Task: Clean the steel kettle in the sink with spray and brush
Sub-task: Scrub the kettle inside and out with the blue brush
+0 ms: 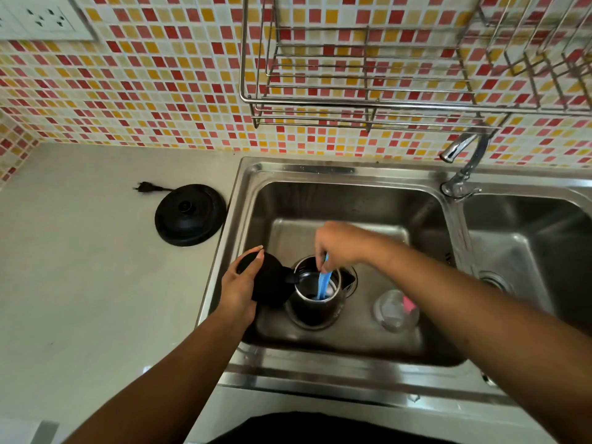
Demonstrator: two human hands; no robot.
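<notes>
We log the kettle [307,317] upright in the sink [320,169]; left hand [240,285] grips its open lid [270,280]; right hand [336,245], directly above, pinches the brush [323,283], handle near-vertical down the mouth

The small square mosaic wall tiles [160,91] are showing a red, orange, pink and cream checker. A light-blue plastic brush [322,285] is contrasting with the silvery steel kettle [320,315] and its black round lid [270,283].

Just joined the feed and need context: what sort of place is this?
Most likely a home kitchen: a double steel sink with a tap, a wire dish rack on the mosaic-tiled wall, and a kettle base on the counter.
</notes>
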